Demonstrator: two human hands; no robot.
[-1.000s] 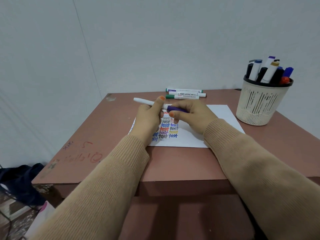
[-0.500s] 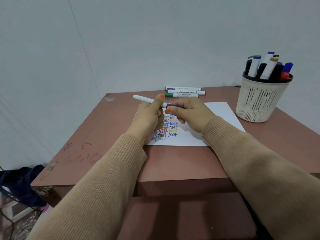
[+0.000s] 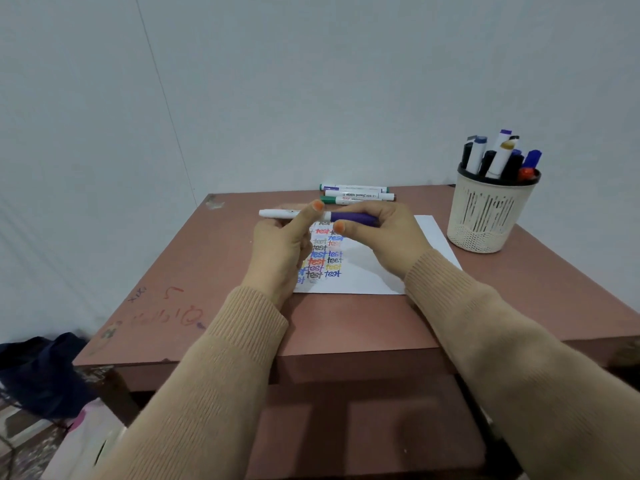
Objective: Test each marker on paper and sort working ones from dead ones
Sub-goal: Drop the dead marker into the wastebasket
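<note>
Head view: the marker (image 3: 294,213) is held level over the paper (image 3: 367,275), toward 12 o'clock. The left grip (image 3: 280,247) pinches its white barrel and the right grip (image 3: 384,237) curls round the purple cap (image 3: 356,218). Likely light, stiff and slick, so hold the barrel firmly.

Soft, even light covers my table (image 3: 346,323), only a dim shadow beneath its front edge, and the wide lens bows the wall seam (image 3: 162,84).

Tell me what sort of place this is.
Likely a plain room with a work desk: a scribbled-on brown table against a bare white wall, a basket of markers, a test-marked paper.
</note>
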